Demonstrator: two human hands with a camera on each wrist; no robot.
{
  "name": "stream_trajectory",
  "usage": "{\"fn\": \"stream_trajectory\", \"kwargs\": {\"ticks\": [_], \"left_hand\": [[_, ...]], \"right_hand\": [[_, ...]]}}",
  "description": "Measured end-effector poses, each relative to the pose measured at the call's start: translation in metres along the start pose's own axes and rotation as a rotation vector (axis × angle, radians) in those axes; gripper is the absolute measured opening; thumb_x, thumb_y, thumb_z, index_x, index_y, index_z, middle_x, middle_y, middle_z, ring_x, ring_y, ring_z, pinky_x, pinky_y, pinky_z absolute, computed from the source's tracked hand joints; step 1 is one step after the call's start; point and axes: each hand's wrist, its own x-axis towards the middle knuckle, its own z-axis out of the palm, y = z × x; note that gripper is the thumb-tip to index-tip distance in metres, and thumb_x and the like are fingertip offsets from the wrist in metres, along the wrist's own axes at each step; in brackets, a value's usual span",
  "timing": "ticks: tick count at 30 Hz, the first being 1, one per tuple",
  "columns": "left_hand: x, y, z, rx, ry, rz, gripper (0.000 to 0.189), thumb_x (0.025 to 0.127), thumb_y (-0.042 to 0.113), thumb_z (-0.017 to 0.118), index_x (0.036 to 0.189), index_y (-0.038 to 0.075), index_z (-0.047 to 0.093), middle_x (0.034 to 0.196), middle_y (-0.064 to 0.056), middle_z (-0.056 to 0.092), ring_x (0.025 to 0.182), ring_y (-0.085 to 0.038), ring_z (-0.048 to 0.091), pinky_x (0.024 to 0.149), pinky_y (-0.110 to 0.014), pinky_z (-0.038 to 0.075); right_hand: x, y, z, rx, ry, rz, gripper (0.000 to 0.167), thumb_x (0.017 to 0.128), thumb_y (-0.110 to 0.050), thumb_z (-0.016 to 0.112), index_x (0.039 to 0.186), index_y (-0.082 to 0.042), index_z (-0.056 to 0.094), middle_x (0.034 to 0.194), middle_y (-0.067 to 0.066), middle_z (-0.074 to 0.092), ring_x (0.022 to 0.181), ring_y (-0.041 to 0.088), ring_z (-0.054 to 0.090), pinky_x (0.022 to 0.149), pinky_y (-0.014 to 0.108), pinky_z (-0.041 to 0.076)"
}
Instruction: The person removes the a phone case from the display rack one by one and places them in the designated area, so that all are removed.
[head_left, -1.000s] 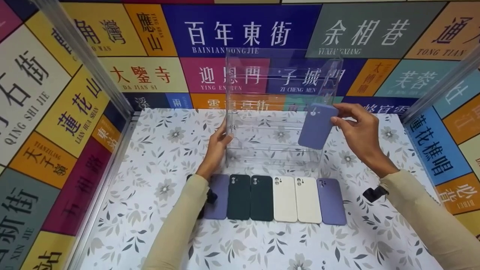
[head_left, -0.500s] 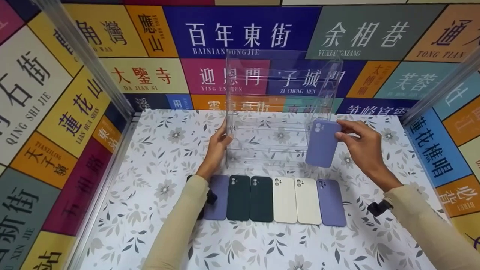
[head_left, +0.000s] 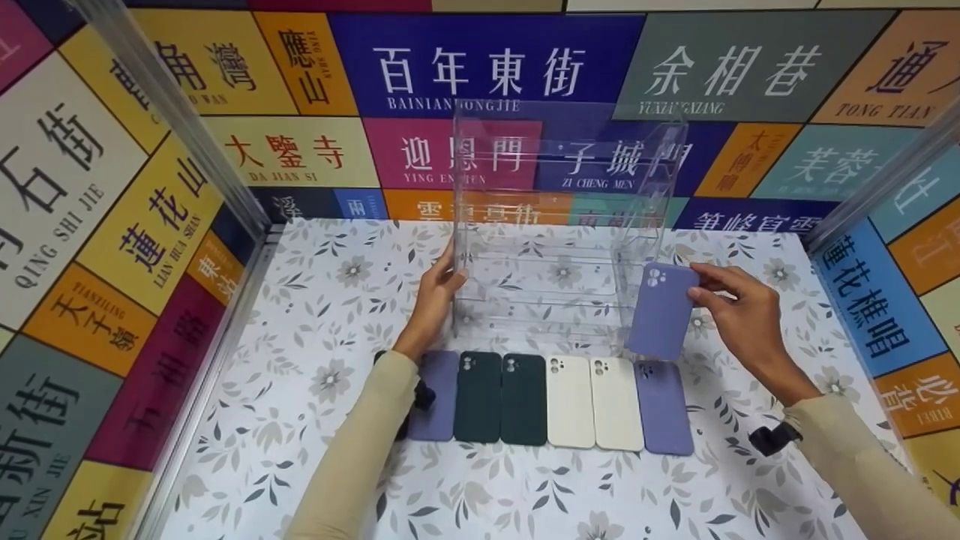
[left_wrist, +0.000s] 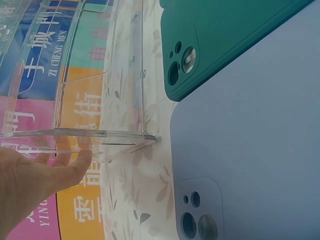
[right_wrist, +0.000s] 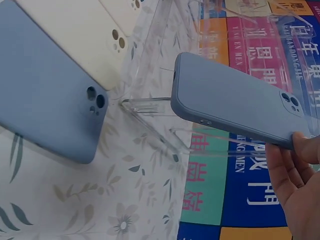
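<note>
My right hand (head_left: 742, 311) pinches a purple phone case (head_left: 662, 311) by its upper right edge, thumb in front. The case is upright and slightly tilted, at the right front of a clear acrylic display rack (head_left: 555, 259) with stepped tiers. In the head view its lower end overlaps the top of a purple case (head_left: 666, 412) lying in a row. My left hand (head_left: 431, 304) holds the rack's left side, with the thumb near its front edge (left_wrist: 100, 135). The row includes cream cases (head_left: 568, 401), dark green cases (head_left: 478, 397) and another purple case (head_left: 439, 382), partly hidden by the left sleeve.
A white tabletop (head_left: 330, 420) with grey leaf and flower print lies beneath everything. Panels with coloured street-name signs (head_left: 480, 67) stand behind and at both sides. Another dark case edge (head_left: 381, 352) shows beside the left sleeve.
My right hand has brought the purple phone case down and to the right, from in front of the rack's tiers to its lower right corner. The left hand stays on the rack.
</note>
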Motion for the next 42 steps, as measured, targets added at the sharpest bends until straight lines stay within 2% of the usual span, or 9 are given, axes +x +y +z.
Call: {"fn": "stream_trajectory", "kwargs": {"ticks": [6, 12, 23, 30, 42], "left_hand": [[-0.001, 0.000, 0.000, -0.001, -0.009, 0.003, 0.068, 0.113, 0.015, 0.056, 0.175, 0.023, 0.029, 0.176, -0.007, 0.040, 0.150, -0.031, 0.052, 0.127, -0.050, 0.036], [-0.002, -0.001, -0.001, -0.016, -0.023, 0.002, 0.068, 0.114, 0.011, 0.053, 0.176, 0.022, 0.026, 0.179, -0.010, 0.033, 0.153, -0.031, 0.048, 0.128, -0.052, 0.035], [-0.001, -0.001, -0.001, -0.029, -0.028, 0.004, 0.069, 0.114, 0.008, 0.052, 0.176, 0.021, 0.026, 0.179, -0.009, 0.033, 0.154, -0.030, 0.047, 0.127, -0.051, 0.036], [-0.001, -0.001, -0.001, -0.026, -0.019, -0.003, 0.070, 0.113, 0.009, 0.054, 0.176, 0.021, 0.026, 0.179, -0.008, 0.033, 0.153, -0.031, 0.047, 0.126, -0.051, 0.037], [-0.002, -0.003, -0.002, -0.019, -0.026, 0.006, 0.068, 0.114, 0.014, 0.055, 0.176, 0.021, 0.027, 0.179, -0.008, 0.033, 0.156, -0.030, 0.045, 0.128, -0.051, 0.035]], "right_hand": [[-0.013, 0.009, -0.005, -0.018, -0.015, 0.021, 0.040, 0.096, 0.017, 0.074, 0.135, 0.005, 0.076, 0.107, 0.026, 0.073, 0.094, -0.004, 0.068, 0.080, 0.008, 0.055], [-0.026, 0.017, -0.010, -0.035, -0.061, 0.036, 0.038, 0.097, 0.018, 0.072, 0.134, 0.009, 0.074, 0.108, 0.027, 0.073, 0.092, -0.003, 0.068, 0.077, 0.011, 0.057], [-0.045, 0.038, -0.022, -0.092, -0.140, 0.166, 0.038, 0.099, 0.007, 0.076, 0.137, 0.003, 0.075, 0.106, 0.024, 0.073, 0.086, -0.008, 0.067, 0.074, 0.011, 0.057], [-0.053, 0.048, -0.034, -0.099, -0.190, 0.221, 0.038, 0.101, 0.004, 0.074, 0.140, 0.004, 0.073, 0.105, 0.025, 0.075, 0.082, -0.006, 0.070, 0.073, 0.015, 0.059], [-0.065, 0.075, -0.054, -0.096, -0.336, 0.348, 0.043, 0.105, 0.004, 0.070, 0.147, 0.009, 0.065, 0.121, 0.031, 0.070, 0.089, -0.004, 0.072, 0.075, 0.023, 0.063]]}}
